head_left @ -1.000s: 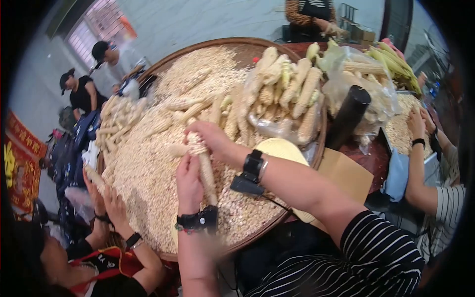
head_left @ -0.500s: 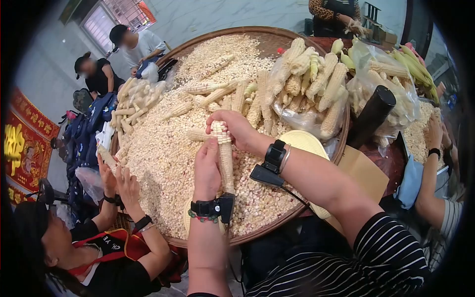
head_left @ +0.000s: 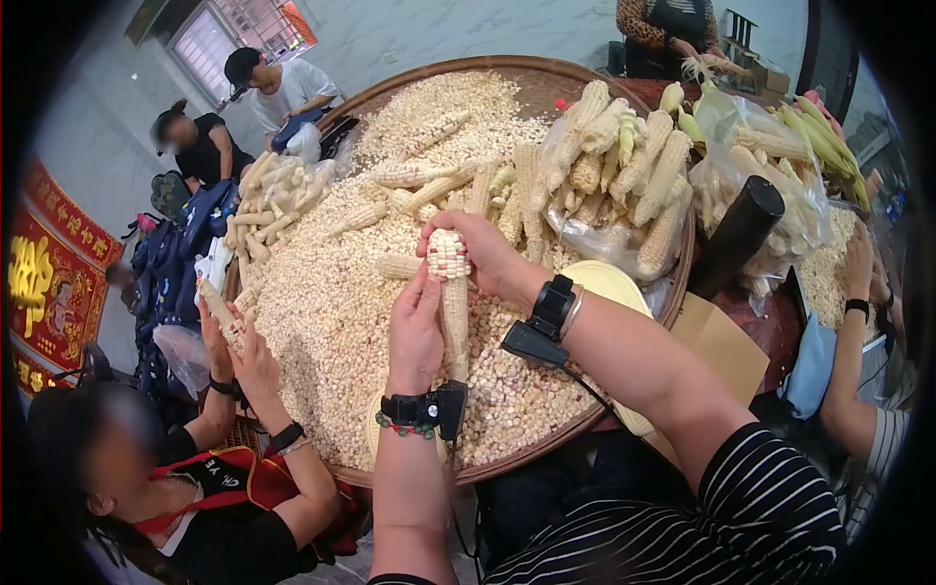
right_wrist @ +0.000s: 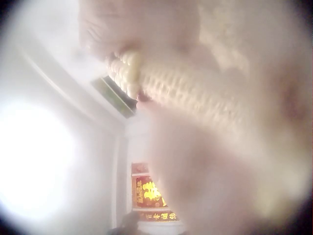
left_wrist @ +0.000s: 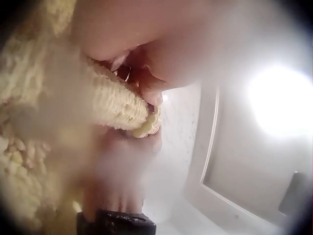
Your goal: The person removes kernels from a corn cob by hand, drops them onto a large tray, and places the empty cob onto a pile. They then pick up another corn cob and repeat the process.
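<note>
An ear of corn (head_left: 454, 317) is held between both hands over a wide heap of loose kernels (head_left: 331, 322). Its lower length is stripped to bare cob, while white and dark red kernels still cover the top end. My left hand (head_left: 417, 336) grips it from the left, thumb up by the kernel rows. From the right and above, my right hand (head_left: 480, 255) curls round the top end. The left wrist view shows the stripped cob (left_wrist: 117, 100) with a band of kernels at its tip between the fingers. Blurred in the right wrist view, the cob (right_wrist: 181, 95) lies between both hands.
A large round tray (head_left: 673, 307) carries the kernels, several cobs (head_left: 429, 190) and a bag of corn (head_left: 624, 175). A black cylinder (head_left: 736, 234) and a cardboard piece (head_left: 717, 351) stand at right. Another person's hands (head_left: 258, 366) hold a cob at left.
The head view has swung, shifting the scene rightward. Both hands keep hold of the ear, which has turned so more red kernels face up.
</note>
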`<state>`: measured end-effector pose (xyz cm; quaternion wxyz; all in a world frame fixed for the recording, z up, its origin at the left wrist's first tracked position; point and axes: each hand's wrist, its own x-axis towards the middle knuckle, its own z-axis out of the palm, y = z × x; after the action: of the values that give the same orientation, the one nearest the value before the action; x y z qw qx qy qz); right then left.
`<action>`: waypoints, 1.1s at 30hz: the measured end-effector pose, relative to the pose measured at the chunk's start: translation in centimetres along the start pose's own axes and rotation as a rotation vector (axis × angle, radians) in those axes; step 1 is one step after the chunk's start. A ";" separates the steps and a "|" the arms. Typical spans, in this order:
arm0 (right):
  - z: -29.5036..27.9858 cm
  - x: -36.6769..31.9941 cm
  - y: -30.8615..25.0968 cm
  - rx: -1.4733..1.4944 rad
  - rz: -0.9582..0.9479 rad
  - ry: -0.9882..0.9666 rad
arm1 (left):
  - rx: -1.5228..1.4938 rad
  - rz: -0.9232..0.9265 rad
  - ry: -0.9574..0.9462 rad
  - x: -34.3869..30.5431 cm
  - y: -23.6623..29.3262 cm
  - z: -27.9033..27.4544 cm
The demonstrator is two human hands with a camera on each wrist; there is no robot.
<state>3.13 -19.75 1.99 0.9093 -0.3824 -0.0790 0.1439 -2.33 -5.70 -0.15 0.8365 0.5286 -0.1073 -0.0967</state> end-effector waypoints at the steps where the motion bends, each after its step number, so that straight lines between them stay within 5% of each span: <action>1: 0.1 -0.1 0.0 0.002 -0.001 0.003 | 0.000 -0.004 -0.001 0.0 0.0 0.1; 4: 0.3 0.0 0.2 -0.295 -0.246 0.025 | 0.067 0.087 0.059 0.0 0.1 0.5; 10: 0.2 0.1 0.2 -0.132 -0.127 0.039 | 0.168 0.132 0.078 -0.2 0.3 1.1; 15: 0.0 -0.2 0.4 -0.065 -0.030 0.011 | -0.119 -0.077 0.031 -0.2 0.9 0.9; 21: 0.5 -0.9 0.0 -0.132 0.037 0.080 | -0.016 -0.268 0.007 -0.3 1.2 0.9; 33: -0.4 0.0 0.0 -0.009 0.001 0.013 | 0.146 -0.099 -0.027 -0.8 0.9 1.1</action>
<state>3.25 -19.97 1.73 0.9080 -0.3873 -0.0737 0.1415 -3.35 -6.03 1.04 0.7885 0.5913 -0.0989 -0.1368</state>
